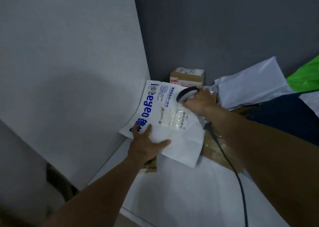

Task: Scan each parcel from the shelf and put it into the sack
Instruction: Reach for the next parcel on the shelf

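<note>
A flat white mailer parcel (165, 123) with blue lettering and a printed label lies on the shelf (198, 192) in the corner. My left hand (146, 145) holds its near edge, thumb on top and fingers beneath. My right hand (200, 102) grips a grey handheld scanner (187, 93) pointed down at the parcel's label. The scanner's dark cable (229, 161) runs back toward me under my right forearm. No sack is clearly seen.
A small cardboard box (187, 77) stands in the back corner. A white poly bag (250, 88) leans at the right, beside green plastic (307, 76) and a dark blue item (279, 116). Brown cardboard (217, 149) lies under the mailer. A white side panel (69, 71) walls the left.
</note>
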